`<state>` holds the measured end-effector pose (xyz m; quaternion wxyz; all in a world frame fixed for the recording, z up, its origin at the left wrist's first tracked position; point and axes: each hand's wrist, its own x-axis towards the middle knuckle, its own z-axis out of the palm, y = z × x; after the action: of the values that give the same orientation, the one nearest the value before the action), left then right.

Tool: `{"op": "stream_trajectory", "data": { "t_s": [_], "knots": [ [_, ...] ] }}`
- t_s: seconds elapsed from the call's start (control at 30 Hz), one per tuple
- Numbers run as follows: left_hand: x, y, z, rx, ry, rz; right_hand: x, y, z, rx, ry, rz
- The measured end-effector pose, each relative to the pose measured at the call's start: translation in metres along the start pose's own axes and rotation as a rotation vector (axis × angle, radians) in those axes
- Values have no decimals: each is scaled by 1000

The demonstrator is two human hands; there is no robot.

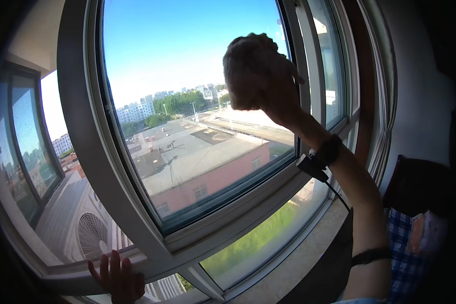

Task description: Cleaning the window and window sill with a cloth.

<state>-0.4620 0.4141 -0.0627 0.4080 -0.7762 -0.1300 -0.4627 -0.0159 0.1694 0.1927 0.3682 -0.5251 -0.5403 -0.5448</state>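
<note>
A crumpled dark cloth (249, 72) is bunched in my right hand (281, 91), up against the right part of the window pane (174, 57). Backlight makes the cloth nearly a silhouette, so its true colour is hard to tell. My left hand (117, 279) rests at the lower left on the white window frame (148, 262), fingers upright and spread, with nothing visible in them. A black wristband (328, 150) circles my right wrist, with a small dark box (311, 168) and a cable attached beside it.
Further right are another glass panel (330, 76), a tied curtain (383, 133) and a blue checked cloth (401, 243). A stone sill (285, 262) runs below the lower pane. Outside the left opening stands an air-conditioner unit (93, 231); rooftops and trees lie beyond.
</note>
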Motion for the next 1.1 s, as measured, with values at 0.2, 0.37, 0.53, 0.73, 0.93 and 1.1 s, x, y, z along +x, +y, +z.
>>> {"op": "stream_trajectory", "data": {
  "t_s": [0.2,0.37,0.53,0.73,0.93,1.1],
  "knots": [
    [9,15,12,-29,43,-33,-75,66,-7,862,494,502],
    [6,12,13,-23,1,-38,-193,51,-13,1634,109,363],
    [32,15,-16,-107,114,9,-119,36,-17,1176,276,591],
    [34,23,-8,-119,143,8,109,128,-57,1449,-64,156],
    [29,26,-5,-100,113,-4,219,183,-69,2113,-584,93],
    [6,8,-19,37,17,-61,156,146,-66,1693,-177,-36]
  ]
}}
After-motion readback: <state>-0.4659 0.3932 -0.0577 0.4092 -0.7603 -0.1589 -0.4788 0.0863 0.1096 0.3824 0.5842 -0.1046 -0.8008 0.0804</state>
